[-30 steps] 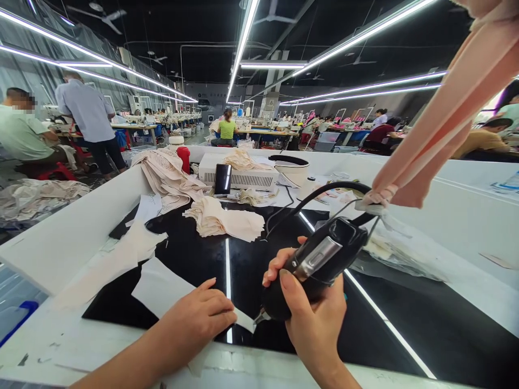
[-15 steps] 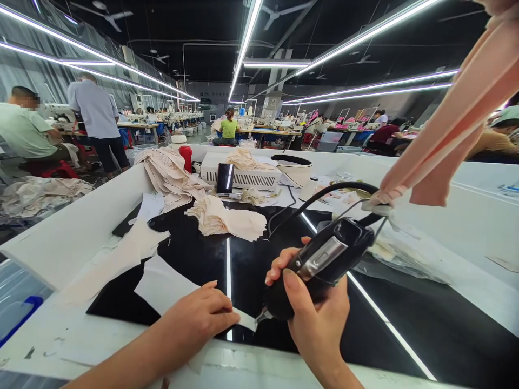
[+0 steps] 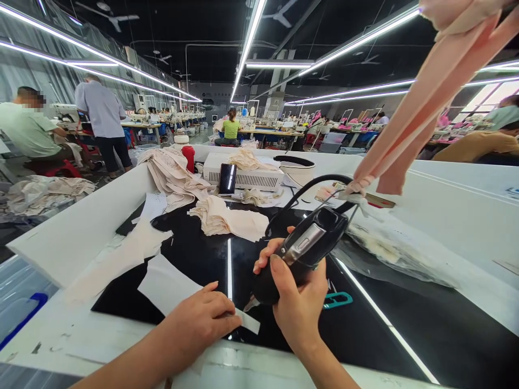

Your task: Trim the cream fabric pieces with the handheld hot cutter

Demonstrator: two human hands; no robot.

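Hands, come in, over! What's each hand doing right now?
Left hand flat on the white fabric piece. Right hand shut around the black handheld tool, tip near the fabric's edge. Teal object just beside, on the table.

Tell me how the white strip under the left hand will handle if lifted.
The white strip is thin and lies flat on the black table, so it is probably floppy and light. The left hand pins it, which suggests it slides easily on that glossy surface.
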